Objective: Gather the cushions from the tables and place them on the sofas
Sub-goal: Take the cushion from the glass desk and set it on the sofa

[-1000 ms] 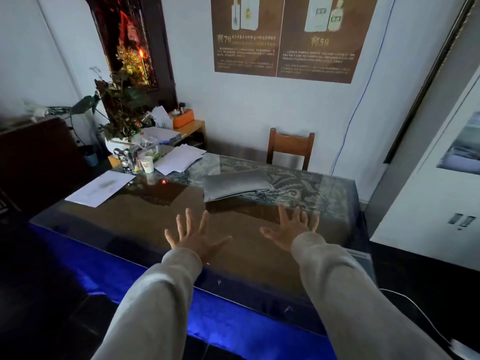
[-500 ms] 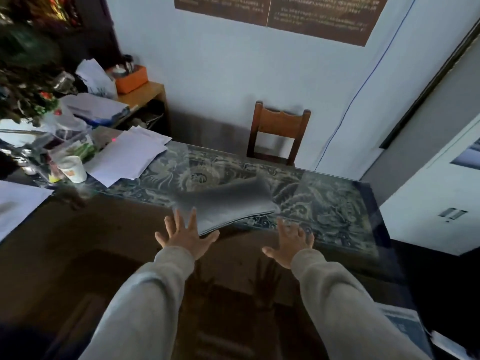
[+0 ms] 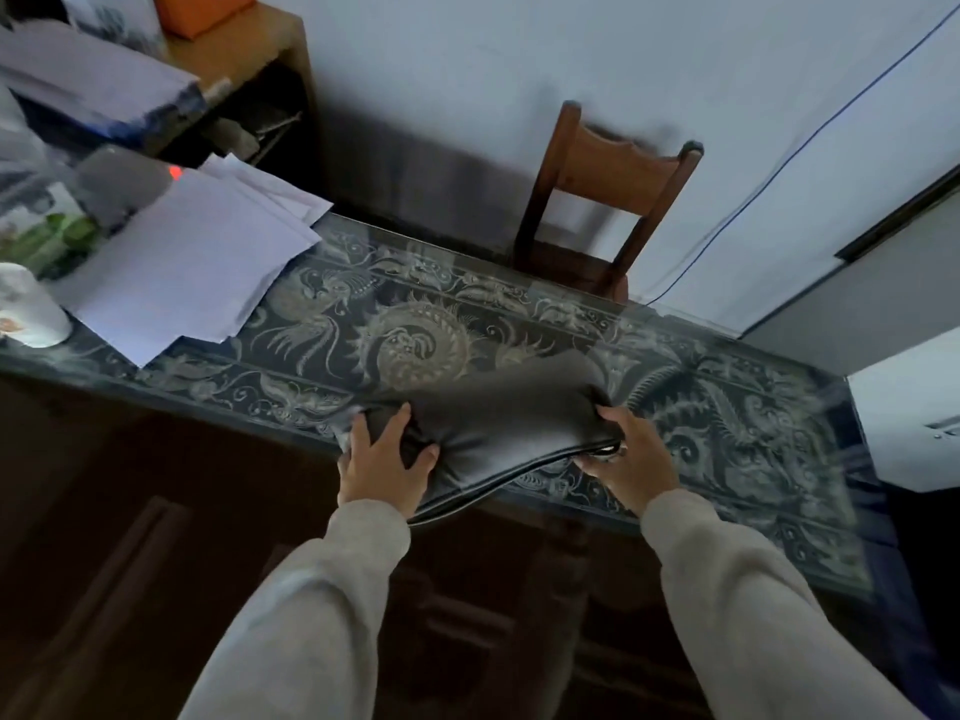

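A flat dark grey cushion (image 3: 498,423) with a zip along its near edge lies on the glass-topped table (image 3: 753,459), over a dark cloth with a pale dragon pattern. My left hand (image 3: 384,459) grips the cushion's near left corner, fingers pressed into the cover. My right hand (image 3: 631,459) holds its near right corner by the zip end. The near edge of the cushion is raised slightly off the glass. No sofa is in view.
Loose white papers (image 3: 197,272) and a white paper cup (image 3: 26,309) lie on the table's left part. A wooden chair (image 3: 608,200) stands against the wall behind the table. A wooden side shelf (image 3: 244,59) is at the back left, a white cabinet (image 3: 914,407) at the right.
Both hands went from hovering open above the table forward to the cushion and closed on its near corners. The view has moved closer and tilted down.
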Motion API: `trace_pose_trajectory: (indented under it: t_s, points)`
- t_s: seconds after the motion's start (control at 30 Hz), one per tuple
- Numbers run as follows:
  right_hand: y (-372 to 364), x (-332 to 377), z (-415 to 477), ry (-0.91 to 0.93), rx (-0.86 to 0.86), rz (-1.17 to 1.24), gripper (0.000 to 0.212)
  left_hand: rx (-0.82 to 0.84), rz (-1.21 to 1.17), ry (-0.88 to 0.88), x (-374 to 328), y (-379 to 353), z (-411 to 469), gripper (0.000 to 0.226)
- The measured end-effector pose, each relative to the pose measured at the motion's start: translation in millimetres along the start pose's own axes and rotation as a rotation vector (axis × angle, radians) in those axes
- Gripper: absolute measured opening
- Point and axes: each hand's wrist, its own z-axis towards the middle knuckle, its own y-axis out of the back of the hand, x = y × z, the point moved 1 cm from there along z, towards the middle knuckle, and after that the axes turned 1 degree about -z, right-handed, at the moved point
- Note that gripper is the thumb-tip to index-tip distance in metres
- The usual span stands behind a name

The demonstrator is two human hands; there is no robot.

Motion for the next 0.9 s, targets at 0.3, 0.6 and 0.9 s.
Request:
trace_pose_trajectory:
  t_s: [0.3, 0.6, 0.9]
  points:
    - [2, 29, -4, -0.103, -0.242, 0.007, 0.044, 0.012, -0.226, 0.091, 8, 13, -14, 0.097]
    - [27, 38, -89, -0.004, -0.192, 0.22, 0.079, -0.192, -0.578, 0.15, 30, 61, -116, 0.138]
    - [86, 84, -195, 0.294, 0.421, 0.347, 0.088, -0.526, -0.687, 0.141, 69, 110, -311, 0.14]
